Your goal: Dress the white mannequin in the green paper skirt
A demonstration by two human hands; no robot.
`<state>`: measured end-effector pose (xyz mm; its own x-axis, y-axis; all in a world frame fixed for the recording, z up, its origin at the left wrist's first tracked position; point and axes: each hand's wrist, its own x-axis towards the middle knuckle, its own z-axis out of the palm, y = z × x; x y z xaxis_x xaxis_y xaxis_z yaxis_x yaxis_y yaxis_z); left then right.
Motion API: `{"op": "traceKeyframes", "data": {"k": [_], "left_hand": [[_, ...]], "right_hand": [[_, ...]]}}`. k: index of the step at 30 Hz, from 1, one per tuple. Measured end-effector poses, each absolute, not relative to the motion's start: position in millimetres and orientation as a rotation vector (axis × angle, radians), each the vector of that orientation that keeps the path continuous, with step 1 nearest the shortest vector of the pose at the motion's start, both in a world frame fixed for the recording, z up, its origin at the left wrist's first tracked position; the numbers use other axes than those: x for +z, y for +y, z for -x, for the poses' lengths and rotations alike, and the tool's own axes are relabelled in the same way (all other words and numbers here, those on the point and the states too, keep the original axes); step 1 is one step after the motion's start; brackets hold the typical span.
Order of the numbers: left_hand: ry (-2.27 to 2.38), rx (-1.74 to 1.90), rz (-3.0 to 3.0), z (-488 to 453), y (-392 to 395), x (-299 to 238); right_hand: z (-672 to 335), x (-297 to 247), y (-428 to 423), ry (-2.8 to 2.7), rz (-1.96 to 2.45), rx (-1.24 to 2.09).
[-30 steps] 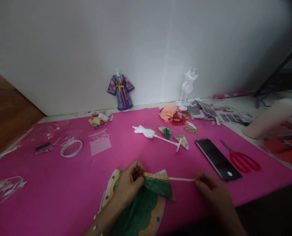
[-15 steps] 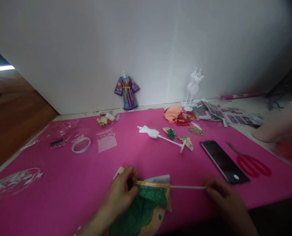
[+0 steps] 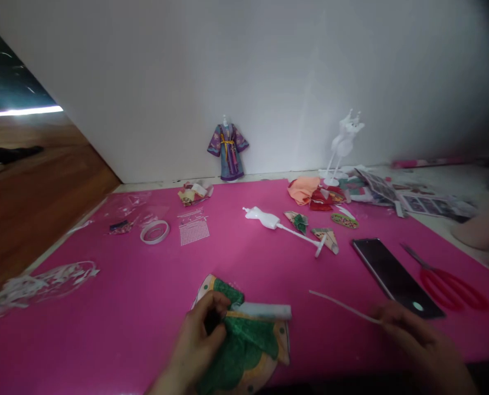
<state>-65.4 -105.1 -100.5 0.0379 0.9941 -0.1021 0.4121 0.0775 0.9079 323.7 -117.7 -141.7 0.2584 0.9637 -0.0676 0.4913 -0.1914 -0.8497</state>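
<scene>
My left hand (image 3: pixel 199 343) pinches the left end of a folded green paper piece (image 3: pixel 244 340) with an orange and cream border, lying on the pink mat (image 3: pixel 104 307). A white strip band runs along the paper's folded top edge. My right hand (image 3: pixel 417 343) is closed on the end of a thin white strip (image 3: pixel 343 307) that now hangs free of the paper, its far tip over the mat.
A black phone (image 3: pixel 396 277) and red scissors (image 3: pixel 450 280) lie right of my hands. A fallen white mannequin stand (image 3: pixel 285 226), tape roll (image 3: pixel 154 231), paper scraps, a dressed purple paper robe (image 3: pixel 228 149) and an upright white mannequin (image 3: pixel 343 145) stand further back. Another person's arm (image 3: pixel 481 230) rests at far right.
The thin white strip has come fully off the paper's top edge and my right hand has drawn it away to the right. The view has shifted left.
</scene>
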Motion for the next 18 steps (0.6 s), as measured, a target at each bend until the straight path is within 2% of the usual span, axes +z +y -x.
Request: {"op": "traceKeyframes", "data": {"k": [7,13,18], "left_hand": [[1.532,0.897,-1.452,69.7,-107.4,-97.9],[1.649,0.996,-1.706,66.1,-115.8,-91.7],[1.385,1.019,-1.866,46.9,-120.0,-74.8]], "right_hand": [[-300.4,-151.6,-128.8,-0.966,1.470,0.995],[-272.7,-145.3,-124.1,-1.170,1.230,1.204],[-251.9,-130.5,-116.3,-1.357,1.042,1.266]]}}
